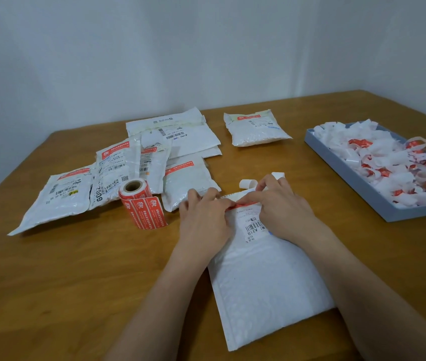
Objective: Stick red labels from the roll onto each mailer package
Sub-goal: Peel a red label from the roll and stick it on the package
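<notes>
A white bubble mailer (pixel 266 277) lies lengthwise on the wooden table in front of me, with a barcode slip near its far end. Across that far end runs a red label (pixel 243 205). My left hand (pixel 204 217) and my right hand (pixel 282 212) both rest on the mailer, fingertips pinched on the label from either side. The roll of red labels (pixel 139 198) stands to the left of my left hand, a strip of labels trailing down from it. Several white mailers (pixel 118 165) with red labels lie spread behind the roll.
A grey tray (pixel 378 201) at the right holds several curled white backing papers and red scraps. Two loose curls of backing paper (pixel 248 183) lie just beyond my hands. One more labelled mailer (pixel 255 131) sits at the back centre. The wall stands close behind the table.
</notes>
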The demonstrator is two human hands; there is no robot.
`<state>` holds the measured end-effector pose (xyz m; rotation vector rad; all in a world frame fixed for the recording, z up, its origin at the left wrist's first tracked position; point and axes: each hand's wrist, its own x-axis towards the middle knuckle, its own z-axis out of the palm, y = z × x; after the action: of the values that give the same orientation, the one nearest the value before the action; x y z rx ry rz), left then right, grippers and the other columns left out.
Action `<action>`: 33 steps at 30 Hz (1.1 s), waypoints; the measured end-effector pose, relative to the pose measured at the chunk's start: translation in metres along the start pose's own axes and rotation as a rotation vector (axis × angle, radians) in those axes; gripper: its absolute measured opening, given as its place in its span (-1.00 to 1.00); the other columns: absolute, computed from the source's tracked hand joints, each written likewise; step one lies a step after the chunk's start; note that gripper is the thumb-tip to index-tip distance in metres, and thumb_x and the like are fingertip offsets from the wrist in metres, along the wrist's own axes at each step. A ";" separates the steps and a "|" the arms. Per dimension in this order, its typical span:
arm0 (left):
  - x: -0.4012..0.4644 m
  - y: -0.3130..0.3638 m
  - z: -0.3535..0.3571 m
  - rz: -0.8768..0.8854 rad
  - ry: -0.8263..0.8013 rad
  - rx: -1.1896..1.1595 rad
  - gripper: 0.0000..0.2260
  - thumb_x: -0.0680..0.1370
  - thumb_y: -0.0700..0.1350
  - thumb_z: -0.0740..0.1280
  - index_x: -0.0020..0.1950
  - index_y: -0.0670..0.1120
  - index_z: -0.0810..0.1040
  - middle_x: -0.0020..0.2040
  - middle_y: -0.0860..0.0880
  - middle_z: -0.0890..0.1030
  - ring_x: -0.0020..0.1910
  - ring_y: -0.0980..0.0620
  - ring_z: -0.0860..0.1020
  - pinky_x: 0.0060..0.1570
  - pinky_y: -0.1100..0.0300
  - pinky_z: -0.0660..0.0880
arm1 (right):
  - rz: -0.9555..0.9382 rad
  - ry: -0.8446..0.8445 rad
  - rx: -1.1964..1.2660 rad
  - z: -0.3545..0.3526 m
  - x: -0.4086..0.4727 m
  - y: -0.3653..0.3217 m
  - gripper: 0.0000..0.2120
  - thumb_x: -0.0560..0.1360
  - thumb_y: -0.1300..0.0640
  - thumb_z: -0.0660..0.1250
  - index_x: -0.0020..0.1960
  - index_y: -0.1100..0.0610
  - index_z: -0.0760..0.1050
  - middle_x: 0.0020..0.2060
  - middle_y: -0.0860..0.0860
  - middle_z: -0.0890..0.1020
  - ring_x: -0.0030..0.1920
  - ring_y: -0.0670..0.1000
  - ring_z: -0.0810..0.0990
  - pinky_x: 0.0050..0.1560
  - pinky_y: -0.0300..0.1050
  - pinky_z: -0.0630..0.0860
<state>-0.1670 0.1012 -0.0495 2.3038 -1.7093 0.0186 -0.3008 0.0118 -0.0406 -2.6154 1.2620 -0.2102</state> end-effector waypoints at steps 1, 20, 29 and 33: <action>0.000 0.000 -0.001 -0.009 -0.009 0.003 -0.68 0.63 0.02 0.11 0.35 0.20 0.47 0.35 0.10 0.43 0.28 -0.07 0.28 0.28 -0.01 0.26 | 0.002 0.003 0.002 0.000 0.000 0.000 -0.42 0.52 0.30 0.13 0.27 -0.35 0.42 0.16 -0.08 0.31 0.19 -0.06 0.26 -0.14 -0.17 0.30; 0.004 -0.010 -0.004 0.004 -0.040 -0.043 -0.65 0.61 -0.08 0.16 0.34 0.20 0.48 0.29 0.13 0.54 0.24 0.01 0.40 0.16 0.11 0.47 | -0.003 0.069 0.147 0.004 0.007 0.012 -0.57 0.57 0.30 0.12 0.28 -0.05 0.54 0.01 -0.10 0.34 0.04 -0.07 0.34 -0.08 -0.23 0.36; 0.005 -0.014 -0.002 -0.011 -0.011 -0.044 -0.68 0.59 -0.03 0.20 0.33 0.17 0.52 0.30 0.10 0.55 0.24 0.05 0.47 0.09 0.17 0.50 | -0.019 0.104 0.200 0.009 0.010 0.020 -0.63 0.59 0.28 0.12 0.27 0.04 0.56 0.01 -0.09 0.40 0.02 -0.08 0.39 -0.11 -0.27 0.33; 0.006 -0.016 -0.004 -0.044 0.004 -0.096 -0.72 0.56 -0.02 0.27 0.25 0.15 0.59 0.23 0.08 0.60 0.15 0.08 0.53 -0.01 0.23 0.47 | -0.025 0.094 0.188 0.006 0.010 0.022 -0.61 0.58 0.30 0.11 0.28 0.07 0.56 0.12 -0.03 0.48 0.07 -0.04 0.44 -0.03 -0.23 0.40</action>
<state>-0.1499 0.1009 -0.0484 2.2689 -1.6206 -0.0661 -0.3095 -0.0084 -0.0516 -2.4868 1.1771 -0.4393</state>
